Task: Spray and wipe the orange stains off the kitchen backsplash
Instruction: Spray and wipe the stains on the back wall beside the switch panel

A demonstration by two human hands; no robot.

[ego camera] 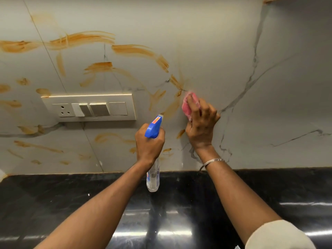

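Orange stains (133, 51) streak the left and middle of the pale marble backsplash (233, 51); its right part shows only grey veins. My left hand (150, 143) grips a clear spray bottle (153, 177) by its neck, the blue trigger head (153, 128) pointing up at the wall. My right hand (201, 126) holds a pink sponge (188, 105) and presses it on the wall at the right edge of the stains. The sponge looks blurred.
A cream switch plate (89, 107) with a socket and switches sits on the wall left of the bottle. A glossy black countertop (71, 194) runs below the backsplash. A metal bangle (212, 162) circles my right wrist.
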